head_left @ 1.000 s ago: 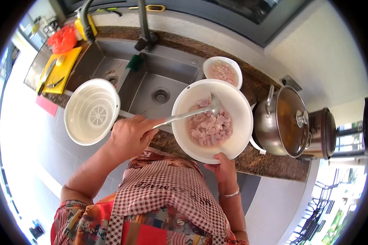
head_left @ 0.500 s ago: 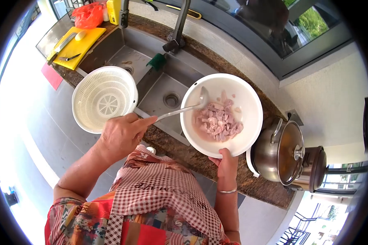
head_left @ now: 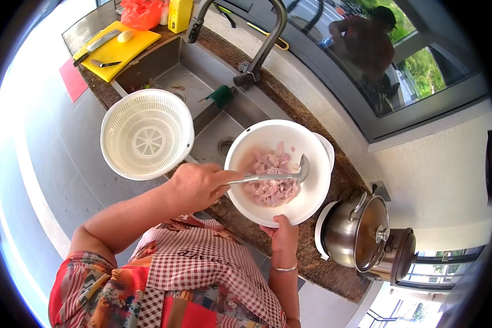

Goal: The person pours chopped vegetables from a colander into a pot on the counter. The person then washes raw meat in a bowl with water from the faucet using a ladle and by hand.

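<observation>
My L hand (head_left: 197, 188) is gripping the ladle (head_left: 276, 176), fingers (head_left: 227, 177) curled tight round the handle; its head is showing inside the white bowl (head_left: 311, 183), across the cut meat (head_left: 273, 191). My R hand (head_left: 283, 238) is pinching the bowl's nr rim. Can't tell if it's touching the surface (head_left: 339, 279). Colander (head_left: 147, 123) is sitting L of it, nr the sink (head_left: 205, 68); lidded pot (head_left: 341, 238)'s standing R.

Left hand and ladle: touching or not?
Touching. The head view shows the left hand closed around the ladle at its handle end, the rest reaching over the white bowl.
</observation>
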A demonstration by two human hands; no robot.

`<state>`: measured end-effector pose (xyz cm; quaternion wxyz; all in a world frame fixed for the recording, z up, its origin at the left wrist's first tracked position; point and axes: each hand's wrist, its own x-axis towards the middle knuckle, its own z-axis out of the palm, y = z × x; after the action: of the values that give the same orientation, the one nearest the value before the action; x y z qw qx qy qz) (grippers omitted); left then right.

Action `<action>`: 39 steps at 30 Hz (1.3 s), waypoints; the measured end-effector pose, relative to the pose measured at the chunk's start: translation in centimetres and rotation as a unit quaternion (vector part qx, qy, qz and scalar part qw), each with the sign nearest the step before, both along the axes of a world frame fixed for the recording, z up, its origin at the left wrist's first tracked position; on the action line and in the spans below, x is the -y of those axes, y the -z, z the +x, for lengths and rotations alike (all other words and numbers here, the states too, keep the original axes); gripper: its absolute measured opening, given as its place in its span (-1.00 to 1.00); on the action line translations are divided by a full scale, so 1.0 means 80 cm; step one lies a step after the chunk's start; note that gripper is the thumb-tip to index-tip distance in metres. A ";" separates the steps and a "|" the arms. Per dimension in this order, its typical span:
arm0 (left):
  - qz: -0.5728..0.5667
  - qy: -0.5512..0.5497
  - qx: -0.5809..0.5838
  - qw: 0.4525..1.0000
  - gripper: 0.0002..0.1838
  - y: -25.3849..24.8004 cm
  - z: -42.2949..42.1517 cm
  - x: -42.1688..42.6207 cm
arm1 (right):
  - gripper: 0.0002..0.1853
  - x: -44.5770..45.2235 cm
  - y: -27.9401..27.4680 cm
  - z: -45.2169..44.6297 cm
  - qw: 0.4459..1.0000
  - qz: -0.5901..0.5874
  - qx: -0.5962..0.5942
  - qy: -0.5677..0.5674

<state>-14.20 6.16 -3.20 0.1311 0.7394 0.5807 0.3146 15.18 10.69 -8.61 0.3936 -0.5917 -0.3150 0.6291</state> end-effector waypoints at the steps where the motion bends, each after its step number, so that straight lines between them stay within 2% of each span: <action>1: -0.005 -0.015 0.007 1.000 -0.53 0.012 0.000 -0.004 | -0.31 0.001 -0.002 -0.004 1.000 -0.001 -0.002 -0.002; 3: -0.017 -0.042 0.022 0.999 -0.52 0.027 -0.001 -0.009 | -0.31 0.002 -0.004 -0.008 1.000 -0.002 -0.018 0.008; 6: -0.109 -0.087 0.056 0.989 -0.52 0.032 -0.012 0.009 | -0.32 0.002 -0.001 -0.009 0.999 0.012 -0.031 0.041; 9: -0.114 -0.040 0.067 0.990 -0.53 0.026 -0.028 0.032 | -0.31 -0.002 0.005 -0.004 0.998 0.023 -0.020 0.063; 12: -0.087 -0.033 0.081 0.992 -0.52 0.005 -0.032 0.037 | -0.31 -0.010 -0.004 -0.003 0.998 0.035 0.009 0.058; 16: -0.011 -0.008 0.027 1.000 -0.52 -0.015 -0.029 0.009 | -0.30 -0.014 -0.010 -0.007 0.998 0.038 0.019 0.035; 18: 0.028 0.013 0.011 0.999 -0.53 -0.005 -0.024 -0.013 | -0.30 -0.014 -0.014 -0.016 0.999 0.038 0.019 0.026; 21: 0.058 -0.015 0.021 0.998 -0.52 0.021 -0.013 -0.032 | -0.30 -0.009 -0.019 -0.029 0.999 0.037 0.002 0.020; 25: -0.079 -0.075 0.086 0.990 -0.53 0.032 -0.010 -0.004 | -0.31 -0.014 -0.014 -0.026 0.998 0.030 -0.027 0.038; 28: -0.132 -0.050 0.093 0.986 -0.54 0.017 -0.025 0.016 | -0.32 -0.021 -0.005 -0.022 0.997 0.038 -0.027 0.057; 31: -0.119 -0.023 0.125 0.985 -0.55 -0.001 -0.025 0.010 | -0.32 -0.017 -0.007 -0.022 0.998 0.050 0.004 0.044; 34: -0.125 -0.012 0.213 0.969 -0.55 0.002 -0.009 -0.015 | -0.31 -0.015 -0.009 -0.029 0.998 0.052 0.004 0.041; 37: -0.096 -0.001 0.196 0.976 -0.54 0.029 0.013 -0.027 | -0.31 -0.016 -0.010 -0.032 0.999 0.035 0.019 0.029; 38: -0.143 0.004 0.181 0.973 -0.50 0.036 0.014 -0.021 | -0.31 -0.017 -0.013 -0.032 0.999 0.034 0.004 0.028; 39: -0.138 0.018 0.166 0.976 -0.51 0.036 0.013 -0.015 | -0.31 -0.019 -0.018 -0.033 0.999 0.032 -0.011 0.029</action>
<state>-13.15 7.38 -6.11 0.3320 0.6618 0.5757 0.3469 12.56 12.17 -7.14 0.4344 -0.5804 -0.3134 0.6133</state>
